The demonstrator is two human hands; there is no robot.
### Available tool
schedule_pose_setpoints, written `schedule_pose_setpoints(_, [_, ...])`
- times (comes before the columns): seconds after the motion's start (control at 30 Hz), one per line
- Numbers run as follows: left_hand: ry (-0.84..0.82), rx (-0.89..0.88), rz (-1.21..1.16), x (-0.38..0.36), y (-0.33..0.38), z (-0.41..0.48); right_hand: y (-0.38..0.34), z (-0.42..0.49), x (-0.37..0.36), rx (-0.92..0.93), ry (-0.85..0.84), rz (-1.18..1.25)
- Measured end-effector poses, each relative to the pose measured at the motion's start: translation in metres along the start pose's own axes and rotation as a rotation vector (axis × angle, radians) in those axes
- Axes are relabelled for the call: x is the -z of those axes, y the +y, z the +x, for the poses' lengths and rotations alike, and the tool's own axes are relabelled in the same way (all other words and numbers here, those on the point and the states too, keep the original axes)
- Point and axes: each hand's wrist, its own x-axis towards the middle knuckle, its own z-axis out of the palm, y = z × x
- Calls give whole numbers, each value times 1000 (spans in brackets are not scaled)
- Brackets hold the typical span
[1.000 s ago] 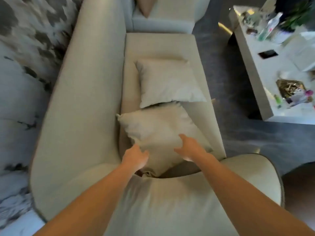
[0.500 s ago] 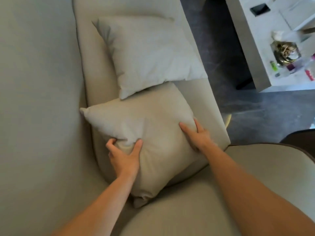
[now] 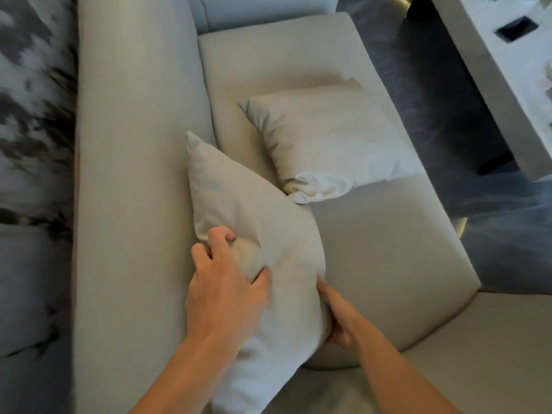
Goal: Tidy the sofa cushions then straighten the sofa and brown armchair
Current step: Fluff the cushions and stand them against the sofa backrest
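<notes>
Near cushion (image 3: 257, 234) tipped up on edge, leaning against the sofa (image 3: 134, 174) backrest at left, far corner pointing up. Left hand (image 3: 224, 291) clamped on its near-left face: fingers curled, bunching the fabric, thumb pressed into the front. Right hand (image 3: 337, 318) grasps the cushion's right edge from below and behind, fingers mostly hidden by the fabric. Second cushion (image 3: 325, 144) lies flat on the seat just beyond, its near corner touching the held one. White coffee table (image 3: 490, 85) far right, well apart across dark floor (image 3: 418, 85).
</notes>
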Motion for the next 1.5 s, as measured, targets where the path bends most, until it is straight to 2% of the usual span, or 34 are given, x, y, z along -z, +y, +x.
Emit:
schedule_pose_setpoints(0.1, [49, 11, 13, -9, -2, -13, -2, 10, 3, -17, -29, -41])
schedule_pose_setpoints(0.2, [58, 81, 94, -18, 7, -22, -7, 13, 9, -25, 22, -161])
schedule_pose_setpoints(0.3, [59, 153, 196, -16, 19, -22, -20, -1, 18, -33, -12, -293])
schedule_pose_setpoints(0.4, [176, -12, 322, -13, 46, -18, -51, -20, 28, 7, 6, -415])
schedule_pose_setpoints(0.43, [192, -96, 265, -14, 59, -11, -66, -25, 30, 43, 38, -395])
schedule_pose_setpoints(0.5, [90, -146, 48, -22, 85, 12, -100, -32, 32, 130, 95, -267])
schedule_pose_setpoints(0.57, [-39, -43, -134, -35, 103, 49, -135, -37, 34, 208, 117, -91])
schedule_pose_setpoints(0.73, [-235, 334, -267, -80, 118, 175, -202, -27, 31, 294, 124, 328])
schedule_pose_setpoints(0.9, [-454, 601, -419, -125, 103, 276, -238, 15, 11, 314, 317, 511])
schedule_pose_setpoints(1.0, [-582, 676, -530, -141, 94, 305, -254, 36, -6, 312, 370, 608])
schedule_pose_setpoints(1.07, [-639, 668, -618, -154, 86, 317, -258, 50, -15, 336, 402, 654])
schedule_pose_setpoints(1.13, [-623, 615, -685, -167, 81, 323, -258, 58, -22, 350, 429, 666])
schedule_pose_setpoints(1.23, [-476, 475, -668, -162, 84, 327, -258, 56, -35, 334, 433, 672])
schedule_pose_setpoints(1.33, [-365, 325, -569, -127, 98, 347, -275, 42, -57, 337, 385, 730])
schedule_pose_setpoints(1.4, [-287, 197, -469, -93, 109, 368, -298, 33, -82, 270, 326, 802])
schedule_pose_setpoints(1.5, [-172, 51, -375, -38, 127, 403, -334, 25, -134, 185, 108, 876])
